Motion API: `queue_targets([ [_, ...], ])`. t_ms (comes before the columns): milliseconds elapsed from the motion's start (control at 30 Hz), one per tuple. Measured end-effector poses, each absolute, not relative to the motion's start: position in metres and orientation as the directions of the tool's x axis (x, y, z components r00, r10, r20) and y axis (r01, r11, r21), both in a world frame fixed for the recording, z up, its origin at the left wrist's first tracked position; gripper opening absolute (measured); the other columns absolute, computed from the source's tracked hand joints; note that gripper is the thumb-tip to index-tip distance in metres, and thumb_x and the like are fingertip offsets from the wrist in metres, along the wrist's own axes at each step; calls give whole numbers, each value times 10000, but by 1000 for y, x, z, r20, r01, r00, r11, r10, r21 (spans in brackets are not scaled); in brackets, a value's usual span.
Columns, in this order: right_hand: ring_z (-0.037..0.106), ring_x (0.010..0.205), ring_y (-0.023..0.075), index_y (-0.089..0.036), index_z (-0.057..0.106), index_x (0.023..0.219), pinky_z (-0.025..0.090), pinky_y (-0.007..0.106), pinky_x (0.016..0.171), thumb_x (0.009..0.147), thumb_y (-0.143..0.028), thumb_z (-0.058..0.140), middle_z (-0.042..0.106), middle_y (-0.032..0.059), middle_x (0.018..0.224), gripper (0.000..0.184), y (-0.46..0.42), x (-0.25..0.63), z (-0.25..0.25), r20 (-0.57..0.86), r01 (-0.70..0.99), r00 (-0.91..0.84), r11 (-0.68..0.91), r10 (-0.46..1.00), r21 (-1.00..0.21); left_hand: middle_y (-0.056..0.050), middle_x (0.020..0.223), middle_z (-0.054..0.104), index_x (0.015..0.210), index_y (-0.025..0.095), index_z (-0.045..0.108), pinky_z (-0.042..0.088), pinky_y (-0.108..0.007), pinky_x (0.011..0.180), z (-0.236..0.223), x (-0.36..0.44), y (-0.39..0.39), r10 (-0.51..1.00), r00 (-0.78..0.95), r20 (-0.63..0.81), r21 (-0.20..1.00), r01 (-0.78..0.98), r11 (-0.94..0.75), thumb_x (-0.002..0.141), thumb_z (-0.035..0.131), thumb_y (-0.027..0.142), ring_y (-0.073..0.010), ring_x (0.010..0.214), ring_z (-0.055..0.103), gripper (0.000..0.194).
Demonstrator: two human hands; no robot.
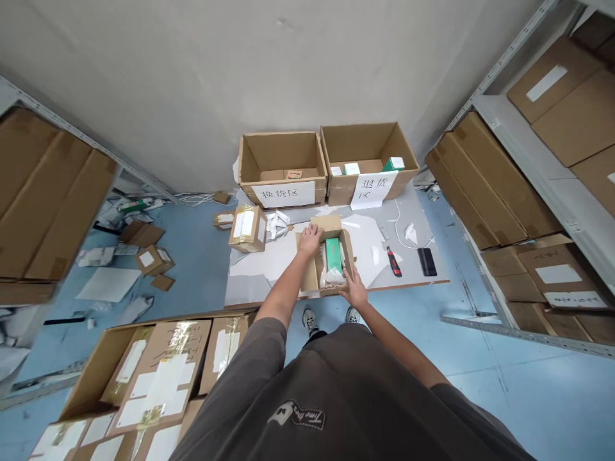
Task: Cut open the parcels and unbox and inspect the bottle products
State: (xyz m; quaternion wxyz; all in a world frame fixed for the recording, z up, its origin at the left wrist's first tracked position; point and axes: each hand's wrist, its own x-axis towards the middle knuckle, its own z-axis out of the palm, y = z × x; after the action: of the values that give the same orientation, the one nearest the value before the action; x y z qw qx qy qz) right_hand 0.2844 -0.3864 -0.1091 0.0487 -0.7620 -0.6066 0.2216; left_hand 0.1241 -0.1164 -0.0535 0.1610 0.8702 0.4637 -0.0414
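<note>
An opened cardboard box (348, 246) stands on the table in front of me, its flaps folded outward. Inside it lies a green box (333, 255) with clear plastic wrapping (335, 276) around its near end. My left hand (310, 239) rests on the box's far left corner, fingers stretched over the edge and flap. At the near right corner, my right hand (354, 289) grips the box wall, with its fingertips by the rim.
Behind stand two large labelled cartons, the left carton (283, 190) and the right carton (346, 186). A utility knife (394, 262) and a black phone (427, 262) lie right. A taped parcel (248, 228) sits left. A big carton of parcels (158, 378) stands near left; shelves (523, 147) rise right.
</note>
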Motion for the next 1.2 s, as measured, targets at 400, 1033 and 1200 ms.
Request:
queue_targets([
  [400,233,1636,436,-333,95,1755,313,499,1249,886,-539,818,-44,175,1823,1149,-343,272,-95,-311,961,126,-194,942,-197,-85,1823,168,1703,294,378,80,-562,1341,-42,54,-237,795,506,-333,189,862,-470,833,665,790,-426,1680,3,1041],
  [1033,146,1657,439,-389,-19,1742,237,563,1257,884,-693,751,-113,177,1818,1192,-279,210,-87,-414,974,-73,-25,907,-226,-94,1819,189,1620,269,518,171,-535,1316,-38,-17,-251,905,216,-366,105,976,-190,876,602,796,-435,1662,102,916],
  [1200,139,1658,446,-370,12,1747,239,564,1257,878,-679,764,-90,182,1820,1190,-279,211,-83,-412,974,-69,-28,909,-223,-213,1674,438,1478,156,645,359,-521,1208,-37,27,-223,935,78,-346,25,997,-74,983,560,554,-424,1535,352,641],
])
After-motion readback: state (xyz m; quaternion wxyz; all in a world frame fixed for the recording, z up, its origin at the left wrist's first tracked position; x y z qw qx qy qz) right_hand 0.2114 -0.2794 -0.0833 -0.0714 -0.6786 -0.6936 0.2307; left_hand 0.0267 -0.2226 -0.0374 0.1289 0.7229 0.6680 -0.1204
